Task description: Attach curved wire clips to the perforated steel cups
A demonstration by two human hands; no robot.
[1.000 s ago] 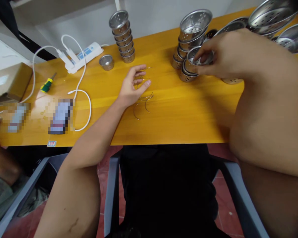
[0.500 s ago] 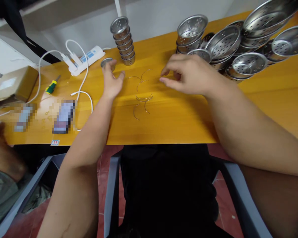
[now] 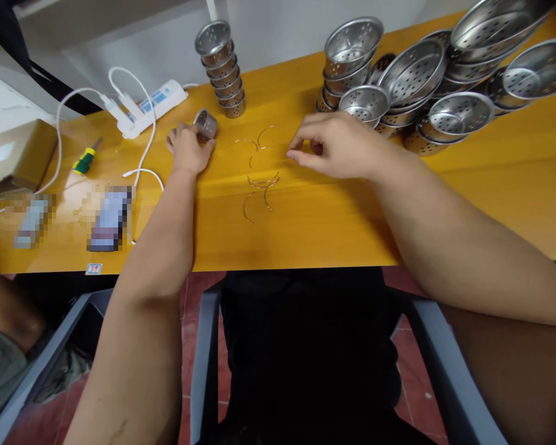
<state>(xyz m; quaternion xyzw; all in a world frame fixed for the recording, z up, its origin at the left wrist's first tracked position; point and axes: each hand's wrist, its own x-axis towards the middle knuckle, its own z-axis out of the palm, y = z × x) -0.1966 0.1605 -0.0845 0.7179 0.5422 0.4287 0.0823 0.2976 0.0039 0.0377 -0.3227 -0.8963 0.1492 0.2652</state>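
Observation:
My left hand (image 3: 189, 148) is closed around a small perforated metal cup (image 3: 206, 125), which is tilted on the table. Behind it stands a tall stack of similar small cups (image 3: 225, 74). Several thin curved wires (image 3: 264, 182) lie on the wood between my hands. My right hand (image 3: 322, 143) hovers to the right of the wires, thumb and fingertips drawn close together; whether anything is between them is too small to tell. Stacks of perforated metal bowls (image 3: 412, 77) stand behind my right hand and forearm.
At the left are a white power strip (image 3: 155, 106) with cables, a green and yellow screwdriver (image 3: 85, 161), a cardboard box (image 3: 21, 154) and two phones, the nearer one (image 3: 110, 219) dark-edged. Another person's arm (image 3: 7, 296) shows at the far left.
My left hand has closed on the small cup, which now leans over instead of standing upright. My right hand keeps nearly the same pose. The whole view has shifted slightly.

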